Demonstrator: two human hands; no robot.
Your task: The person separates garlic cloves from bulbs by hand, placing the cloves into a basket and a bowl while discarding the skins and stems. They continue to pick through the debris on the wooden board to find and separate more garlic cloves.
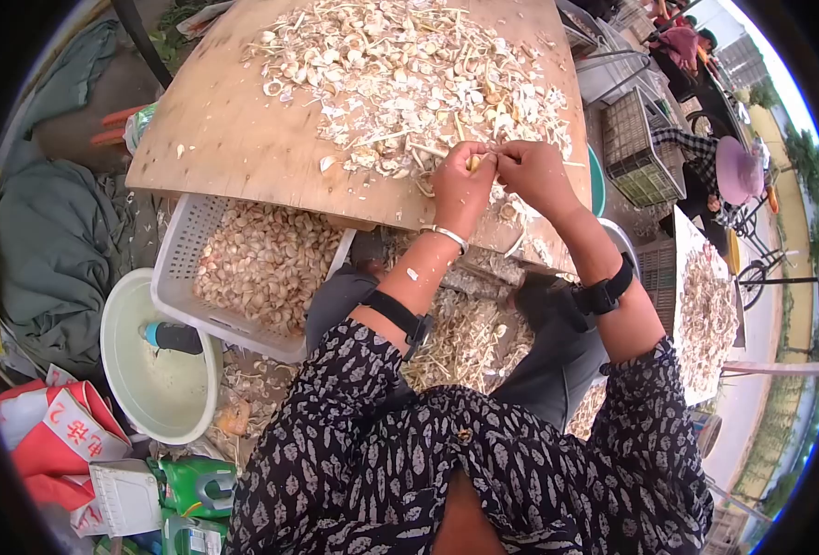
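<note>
Both hands meet over the near edge of a wooden board (215,129). My left hand (460,190), with a bracelet at the wrist, is closed on a pale yellow garlic clove (473,163) that shows between thumb and fingers. Right beside it, my right hand (537,176) is pinched, its fingertips almost touching the left thumb. Whatever those fingertips hold is too small to make out. Just beyond the hands spreads a heap of garlic cloves, papery skins and stalks (409,79).
Below the board's left edge stands a white crate (180,245) of garlic cloves. A pale basin (118,388) with a dark, blue-ended object is beside it. Skins litter the ground between my legs. At right are plastic crates (636,148), another garlic-covered table (706,314) and people.
</note>
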